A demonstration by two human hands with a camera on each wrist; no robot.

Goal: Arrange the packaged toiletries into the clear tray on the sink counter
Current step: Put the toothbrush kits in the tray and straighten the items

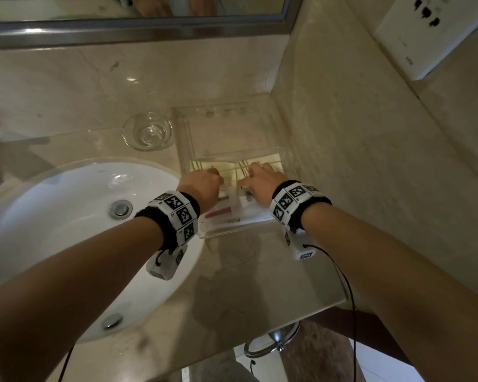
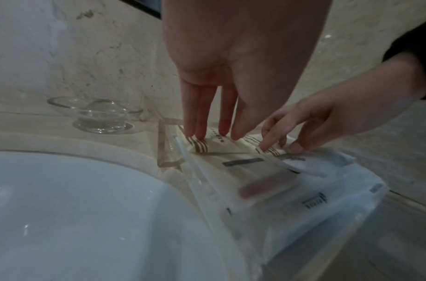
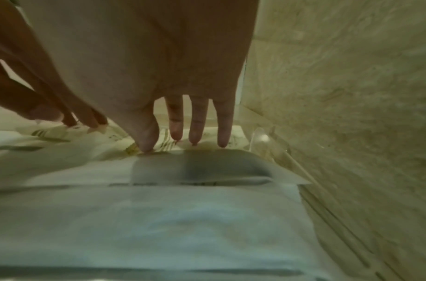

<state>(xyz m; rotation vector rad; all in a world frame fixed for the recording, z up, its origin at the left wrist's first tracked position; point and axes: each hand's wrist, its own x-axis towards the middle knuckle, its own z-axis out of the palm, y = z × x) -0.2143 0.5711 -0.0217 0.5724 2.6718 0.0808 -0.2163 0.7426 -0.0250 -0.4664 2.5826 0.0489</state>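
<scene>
1. Acrylic tray (image 1: 185, 139) sits on the counter (image 1: 232, 271) beside the sink (image 1: 66, 216); packets (image 1: 232, 213) lie in it, overlapped.
2. Risk: slick packets may slide or lift over the low wall if I press unevenly.
3. Risk: a push could shift the tray toward the sink.
4. Left hand (image 1: 200, 186): fingers straight, tips on a striped packet (image 2: 202, 146); nothing grasped.
5. Right hand (image 1: 262, 180): fingers extended, tips pressing packets; nothing grasped.
</scene>
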